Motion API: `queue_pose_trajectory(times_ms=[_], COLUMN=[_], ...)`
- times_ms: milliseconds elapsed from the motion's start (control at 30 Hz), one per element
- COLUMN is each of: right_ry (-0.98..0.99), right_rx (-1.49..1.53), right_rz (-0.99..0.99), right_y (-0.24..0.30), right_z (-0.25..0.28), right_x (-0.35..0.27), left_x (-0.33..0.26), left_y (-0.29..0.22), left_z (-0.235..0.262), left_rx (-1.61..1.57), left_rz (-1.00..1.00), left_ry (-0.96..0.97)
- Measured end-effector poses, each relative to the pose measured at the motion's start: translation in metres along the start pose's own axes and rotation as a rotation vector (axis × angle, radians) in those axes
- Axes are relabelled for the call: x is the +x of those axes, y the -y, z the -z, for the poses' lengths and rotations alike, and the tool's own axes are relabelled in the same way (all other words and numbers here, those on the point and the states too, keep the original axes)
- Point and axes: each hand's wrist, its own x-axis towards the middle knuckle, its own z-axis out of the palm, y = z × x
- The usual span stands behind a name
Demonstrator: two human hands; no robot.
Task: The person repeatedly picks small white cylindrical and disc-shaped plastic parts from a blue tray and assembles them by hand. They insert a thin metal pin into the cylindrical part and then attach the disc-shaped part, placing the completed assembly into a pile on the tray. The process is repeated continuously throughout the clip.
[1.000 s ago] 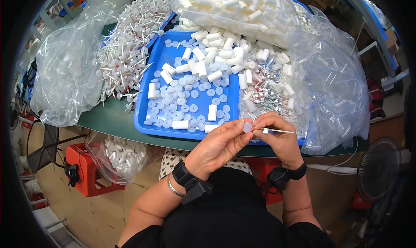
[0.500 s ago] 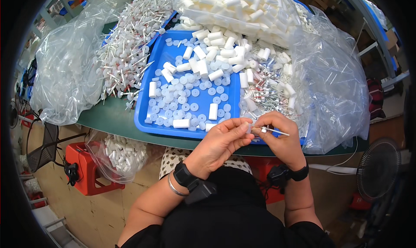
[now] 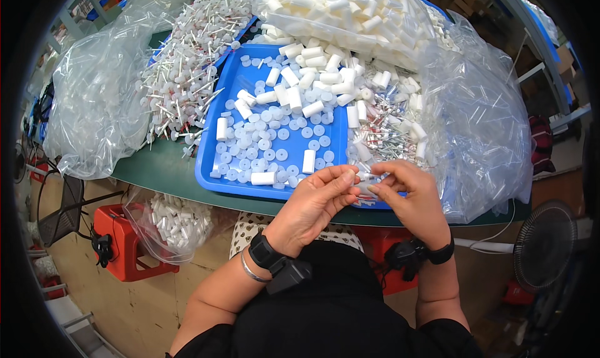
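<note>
Over the front right corner of the blue tray (image 3: 206, 170), my left hand (image 3: 315, 201) pinches a small translucent disc, mostly hidden by its fingertips. Close beside it, my right hand (image 3: 409, 192) has its thumb and forefinger apart, with nothing clearly seen between them. Many translucent discs (image 3: 282, 154) with centre holes lie flat in the tray. White cylinders (image 3: 309, 161) are scattered among them and heaped toward the back. To the right of the tray, beyond my right hand, lies a pile of thin metal-and-white pins (image 3: 382, 130).
Left of the tray rises a heap of white stems with discs (image 3: 184, 64). A large bag of white cylinders (image 3: 350, 14) sits behind. Crumpled clear bags (image 3: 478, 120) flank both sides. Below are a red stool (image 3: 125, 233), another bag of white pieces (image 3: 178, 220) and a fan (image 3: 545, 236).
My right fingers have spread and shifted slightly right. The white stem with a metal piece that they held no longer shows there. My left hand keeps its pinch.
</note>
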Motion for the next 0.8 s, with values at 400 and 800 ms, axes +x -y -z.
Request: queue_pose_trajectory(times_ms=[400,800], right_ry=[-0.023,-0.156], right_rx=[-0.338,-0.404], right_rz=[0.248,0.342], right_y=[-0.014,-0.009], right_z=[-0.007,-0.014], right_x=[0.001,-0.002], left_x=[-0.001,0.0], left_y=[-0.002,0.004], left_z=[-0.001,-0.001], left_rx=[-0.038,0.017], left_rz=[0.01,0.044], left_ry=[-0.001,0.016])
